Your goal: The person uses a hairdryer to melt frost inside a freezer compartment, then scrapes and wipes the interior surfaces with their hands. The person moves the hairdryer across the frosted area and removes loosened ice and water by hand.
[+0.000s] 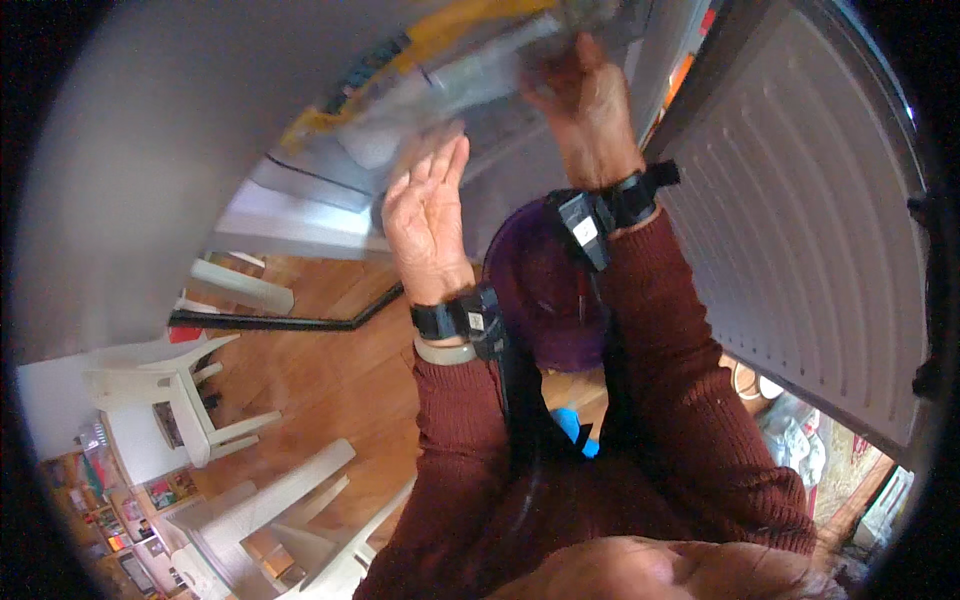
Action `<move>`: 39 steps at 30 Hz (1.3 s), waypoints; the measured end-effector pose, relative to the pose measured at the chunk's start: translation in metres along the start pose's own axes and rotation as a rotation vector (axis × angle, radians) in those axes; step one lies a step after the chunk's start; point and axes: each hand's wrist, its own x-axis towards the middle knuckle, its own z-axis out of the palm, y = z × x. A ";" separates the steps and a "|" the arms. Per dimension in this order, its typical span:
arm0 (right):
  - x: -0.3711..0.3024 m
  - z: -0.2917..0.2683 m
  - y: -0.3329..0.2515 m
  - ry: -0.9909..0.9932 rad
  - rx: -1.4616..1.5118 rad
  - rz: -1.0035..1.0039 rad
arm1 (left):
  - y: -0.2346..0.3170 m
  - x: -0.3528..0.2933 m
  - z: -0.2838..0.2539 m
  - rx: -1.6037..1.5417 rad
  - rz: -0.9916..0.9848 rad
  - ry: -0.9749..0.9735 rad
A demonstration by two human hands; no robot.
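My left hand (pixel 428 215) is palm up with its fingers stretched out and nothing in the palm. Its fingertips are close to a blurred, pale translucent package (pixel 375 135); whether they touch it I cannot tell. Farther up and to the right, my right hand (pixel 590 105) reaches into the grey interior of an open fridge or freezer. Motion smears its fingers, so their hold is unclear. Near them runs a blurred strip of yellow packaging (pixel 440 35). Below and between my wrists stands a purple bucket (pixel 545 285).
The open door (pixel 800 210), with its ribbed inner panel, stands along my right. A large grey panel (pixel 130 200) curves along the left. White chairs (pixel 190 400) and shelves with small items (pixel 120 520) are at the lower left, on a wooden floor (pixel 310 390). Plastic bags (pixel 795 435) lie beyond the door.
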 end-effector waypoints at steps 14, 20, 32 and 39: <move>-0.016 -0.006 -0.030 -0.038 -0.309 0.139 | 0.002 0.005 -0.008 -0.036 -0.042 -0.039; -0.053 0.019 -0.048 -0.413 -0.475 0.287 | 0.001 -0.008 0.005 0.008 -0.017 -0.010; -0.045 0.038 -0.015 -0.573 0.069 0.053 | 0.004 -0.012 0.005 -0.002 -0.016 -0.071; -0.067 0.054 -0.018 -0.651 0.130 -0.017 | 0.005 -0.009 -0.001 0.002 -0.032 -0.105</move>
